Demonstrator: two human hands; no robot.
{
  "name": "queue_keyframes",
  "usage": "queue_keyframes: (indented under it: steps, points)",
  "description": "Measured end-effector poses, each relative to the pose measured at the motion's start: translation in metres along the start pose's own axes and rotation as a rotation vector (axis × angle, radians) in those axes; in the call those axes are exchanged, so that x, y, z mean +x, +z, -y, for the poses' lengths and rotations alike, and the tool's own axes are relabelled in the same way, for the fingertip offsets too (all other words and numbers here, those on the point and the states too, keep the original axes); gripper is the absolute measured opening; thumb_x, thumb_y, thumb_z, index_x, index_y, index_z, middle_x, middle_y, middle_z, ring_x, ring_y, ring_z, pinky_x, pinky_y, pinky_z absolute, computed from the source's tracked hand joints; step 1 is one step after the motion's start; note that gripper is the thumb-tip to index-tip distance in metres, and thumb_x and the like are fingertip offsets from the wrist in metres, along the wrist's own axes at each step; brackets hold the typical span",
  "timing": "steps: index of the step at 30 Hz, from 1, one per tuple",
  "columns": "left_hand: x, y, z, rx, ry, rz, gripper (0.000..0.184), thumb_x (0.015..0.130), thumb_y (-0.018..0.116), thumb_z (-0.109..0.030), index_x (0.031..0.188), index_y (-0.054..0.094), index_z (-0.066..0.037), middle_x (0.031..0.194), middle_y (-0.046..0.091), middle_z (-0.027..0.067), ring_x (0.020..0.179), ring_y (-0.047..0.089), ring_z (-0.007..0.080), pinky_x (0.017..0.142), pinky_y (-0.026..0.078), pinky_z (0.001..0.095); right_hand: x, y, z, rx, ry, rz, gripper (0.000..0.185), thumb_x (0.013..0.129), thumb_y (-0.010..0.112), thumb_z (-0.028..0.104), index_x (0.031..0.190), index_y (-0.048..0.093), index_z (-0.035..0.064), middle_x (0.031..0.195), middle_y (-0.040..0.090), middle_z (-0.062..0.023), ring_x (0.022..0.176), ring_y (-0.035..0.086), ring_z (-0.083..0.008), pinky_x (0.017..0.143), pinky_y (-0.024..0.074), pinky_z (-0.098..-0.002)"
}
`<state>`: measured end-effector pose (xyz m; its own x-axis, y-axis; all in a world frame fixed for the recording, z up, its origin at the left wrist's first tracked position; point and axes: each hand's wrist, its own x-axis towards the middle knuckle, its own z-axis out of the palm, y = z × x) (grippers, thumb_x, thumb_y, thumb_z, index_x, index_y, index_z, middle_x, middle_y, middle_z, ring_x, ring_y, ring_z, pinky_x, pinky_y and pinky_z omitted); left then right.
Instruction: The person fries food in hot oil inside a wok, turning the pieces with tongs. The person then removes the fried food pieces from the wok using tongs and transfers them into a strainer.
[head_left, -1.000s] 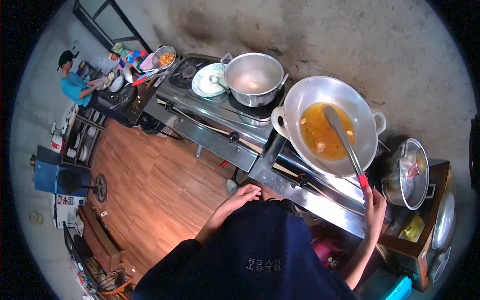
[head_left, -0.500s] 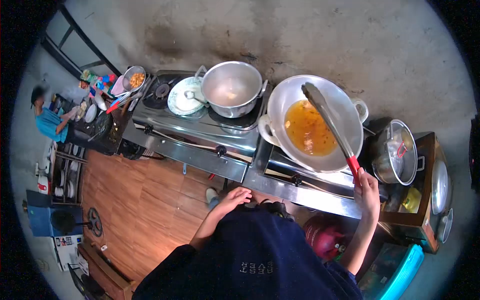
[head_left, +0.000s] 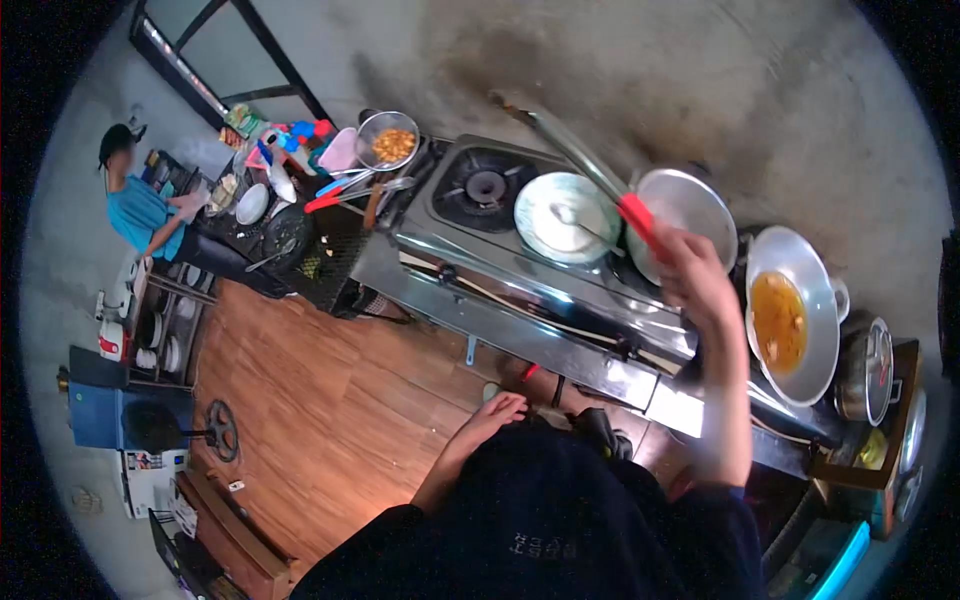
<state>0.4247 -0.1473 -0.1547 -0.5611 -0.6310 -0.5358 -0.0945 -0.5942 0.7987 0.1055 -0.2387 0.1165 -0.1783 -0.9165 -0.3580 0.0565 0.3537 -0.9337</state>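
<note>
My right hand (head_left: 692, 275) is closed on the red handle of metal tongs (head_left: 580, 155), raised over the stove and pointing up and left. Beneath the tongs lie a white plate (head_left: 545, 232) with a spoon on it and a metal pot (head_left: 690, 200), partly hidden by my hand and wrist. The large pan (head_left: 815, 330) of orange-brown oil with small bits in it is to the right of my right forearm. My left hand (head_left: 497, 412) hangs in front of my body, below the counter edge, fingers loosely bent and holding nothing.
A strainer (head_left: 393, 143) of browned food rests left of the empty burner (head_left: 484, 187). At the far left a person in a blue shirt (head_left: 140, 212) stands by a dark table (head_left: 325, 262). A lidded pot (head_left: 862, 375) sits at the right, above a wooden cabinet (head_left: 870, 472).
The tongs have come out from above the oil pan and moved left with my right hand, over the plate and pot. The view has turned left. My left hand stays near my body.
</note>
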Motion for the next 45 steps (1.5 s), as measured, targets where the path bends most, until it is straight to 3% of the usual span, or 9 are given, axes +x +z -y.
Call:
queue_keyframes:
  steps: [8,12,17,28,31,32,34,38,45]
  points:
    - [-0.055,-0.117,0.0,-0.186,0.032,-0.278,0.039,0.095,0.05,-0.035,0.116,0.053,-0.002,0.112,0.059,0.011,0.101,0.059,0.0223,0.091,0.044,0.0339,0.247,0.222,-0.009,-0.317,-0.159,-0.019,0.049,0.086,0.059,0.046,0.069,0.057,0.0003,0.051,0.044,0.0005,0.04,0.037,-0.0091,0.037,0.0259,-0.0265]
    - [-0.074,-0.143,0.011,-0.248,-0.009,-0.377,0.038,0.096,0.048,-0.032,0.118,0.052,-0.002,0.112,0.059,0.0139,0.103,0.059,0.0227,0.091,0.045,0.034,0.353,0.297,-0.031,-0.705,-0.383,-0.214,0.05,0.081,0.058,0.047,0.079,0.068,-0.0021,0.07,0.064,-0.0231,0.075,0.066,-0.0349,0.072,0.0501,-0.0418]
    - [-0.083,-0.165,0.008,-0.333,-0.003,-0.402,0.04,0.094,0.051,-0.034,0.118,0.052,-0.002,0.111,0.06,0.0128,0.101,0.059,0.0219,0.089,0.045,0.0327,0.364,0.358,-0.009,-0.92,-0.294,-0.247,0.045,0.082,0.058,0.043,0.094,0.067,0.0008,0.1,0.064,-0.0243,0.095,0.062,-0.0393,0.084,0.05,-0.0445]
    - [-0.052,-0.191,-0.026,-0.259,-0.026,-0.347,0.042,0.093,0.051,-0.04,0.116,0.053,-0.006,0.112,0.06,0.0099,0.102,0.059,0.0204,0.088,0.044,0.0319,0.359,0.356,0.0,-0.949,-0.352,-0.276,0.05,0.086,0.055,0.047,0.092,0.066,-0.002,0.091,0.063,-0.0277,0.093,0.062,-0.0408,0.078,0.0501,-0.0445]
    - [-0.037,-0.186,-0.034,-0.207,-0.072,-0.252,0.042,0.094,0.05,-0.041,0.117,0.053,-0.006,0.112,0.06,0.0093,0.104,0.058,0.0199,0.089,0.043,0.032,0.307,0.316,0.013,-0.725,-0.386,-0.222,0.051,0.084,0.058,0.045,0.075,0.065,-0.0048,0.078,0.063,-0.0273,0.08,0.063,-0.0419,0.072,0.0512,-0.0453]
    - [-0.032,-0.183,-0.036,-0.178,-0.099,-0.201,0.042,0.094,0.049,-0.041,0.117,0.052,-0.006,0.112,0.06,0.0091,0.104,0.058,0.0196,0.09,0.043,0.032,0.291,0.298,-0.002,-0.626,-0.567,-0.26,0.053,0.087,0.054,0.046,0.081,0.065,-0.005,0.063,0.058,-0.0252,0.066,0.063,-0.0334,0.065,0.0468,-0.0394]
    - [-0.021,-0.176,-0.048,-0.134,-0.155,-0.009,0.043,0.095,0.046,-0.041,0.12,0.051,-0.006,0.11,0.06,0.0072,0.105,0.057,0.0179,0.091,0.041,0.0325,0.211,0.254,0.009,-0.491,-0.374,-0.141,0.056,0.089,0.05,0.05,0.08,0.065,-0.003,0.058,0.055,-0.0082,0.056,0.052,-0.0118,0.055,0.0421,-0.0305]
    - [0.024,-0.146,-0.059,0.101,-0.257,0.311,0.041,0.097,0.043,-0.039,0.12,0.051,-0.006,0.106,0.06,0.0064,0.104,0.057,0.0163,0.092,0.041,0.0327,0.059,0.151,-0.001,-0.191,-0.171,-0.103,0.05,0.093,0.048,0.048,0.076,0.059,0.0019,0.054,0.041,0.0052,0.047,0.037,-0.0039,0.042,0.0265,-0.0216]
    - [0.076,-0.051,-0.086,0.382,-0.202,0.662,0.038,0.099,0.04,-0.037,0.121,0.049,-0.008,0.102,0.059,0.0066,0.1,0.056,0.0147,0.092,0.041,0.0313,-0.167,-0.006,-0.024,-0.03,0.033,-0.72,0.043,0.092,0.051,0.043,0.083,0.061,0.0016,0.058,0.042,0.0069,0.05,0.039,-0.0036,0.044,0.0277,-0.02]
